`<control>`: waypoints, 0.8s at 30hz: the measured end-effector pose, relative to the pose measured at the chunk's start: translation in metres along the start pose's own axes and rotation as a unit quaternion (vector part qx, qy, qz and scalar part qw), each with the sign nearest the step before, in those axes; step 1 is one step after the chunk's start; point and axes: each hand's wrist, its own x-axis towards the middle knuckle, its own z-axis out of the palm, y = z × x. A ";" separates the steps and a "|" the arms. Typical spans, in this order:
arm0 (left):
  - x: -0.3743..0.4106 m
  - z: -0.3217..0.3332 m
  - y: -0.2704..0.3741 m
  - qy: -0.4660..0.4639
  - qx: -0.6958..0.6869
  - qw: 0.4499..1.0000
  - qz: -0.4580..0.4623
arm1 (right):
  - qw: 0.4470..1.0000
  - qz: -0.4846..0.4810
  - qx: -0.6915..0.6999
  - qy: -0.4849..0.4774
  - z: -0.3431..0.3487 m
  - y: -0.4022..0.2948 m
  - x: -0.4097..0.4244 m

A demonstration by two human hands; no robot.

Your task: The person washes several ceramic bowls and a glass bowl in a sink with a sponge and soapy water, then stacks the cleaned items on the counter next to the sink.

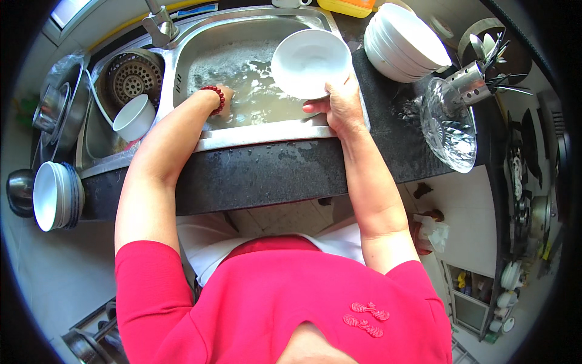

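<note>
My right hand (342,107) grips the near edge of a white bowl (312,63), thumb on its rim, tilted above the right part of the sink. Cloudy, sudsy water fills the large basin of the stainless steel sink (268,140). My left hand (225,101), below a red bead bracelet (220,99), is partly sunk in that water near the left side; its fingers are hidden, so I cannot tell whether it holds anything. A stack of white bowls (404,45) stands on the counter right of the sink.
The faucet (160,28) rises behind the basins. In the small left basin are a perforated metal strainer (136,79) and a white bowl (134,119). More bowls (54,196) stand far left. Right are a cut-glass bowl (450,132) and a metal utensil holder (470,84) on the black counter (263,175).
</note>
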 end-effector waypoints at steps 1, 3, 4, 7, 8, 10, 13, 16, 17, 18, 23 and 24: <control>0.000 -0.001 0.004 0.005 0.020 1.000 0.004 | 1.000 0.004 0.008 -0.003 -0.002 -0.001 0.000; 0.006 0.004 -0.003 0.107 -0.009 0.994 0.000 | 1.000 0.011 -0.002 0.001 0.002 -0.004 -0.002; 0.013 0.012 -0.017 0.205 -0.059 0.977 -0.009 | 1.000 0.014 -0.005 -0.003 0.006 -0.006 -0.003; -0.003 -0.001 -0.039 0.301 -0.278 0.912 -0.007 | 0.999 0.038 -0.033 -0.010 0.005 -0.006 -0.002; -0.007 -0.008 -0.041 0.252 -0.367 0.895 -0.026 | 0.998 0.049 -0.045 -0.015 0.004 -0.006 -0.002; -0.020 -0.020 -0.039 0.186 -0.445 0.875 -0.039 | 0.997 0.057 -0.050 -0.021 0.000 -0.004 0.002; -0.038 -0.017 -0.018 0.096 -0.188 0.973 0.089 | 0.999 0.033 -0.034 0.009 0.002 0.000 0.002; -0.036 -0.006 0.009 -0.049 0.040 0.998 -0.003 | 0.999 0.026 -0.019 -0.003 0.002 0.000 0.002; -0.025 0.012 0.002 -0.030 0.056 0.997 0.050 | 0.999 0.029 -0.015 -0.021 0.004 0.000 0.001; -0.018 0.012 0.007 -0.065 0.097 0.992 0.041 | 0.999 0.034 -0.019 -0.021 0.003 -0.001 0.001; -0.030 -0.001 -0.008 0.137 -0.170 0.974 0.061 | 0.998 0.056 -0.038 -0.019 0.000 -0.001 0.002; -0.046 -0.016 -0.005 0.142 -0.280 0.949 0.034 | 0.997 0.059 -0.036 -0.019 -0.002 -0.001 0.002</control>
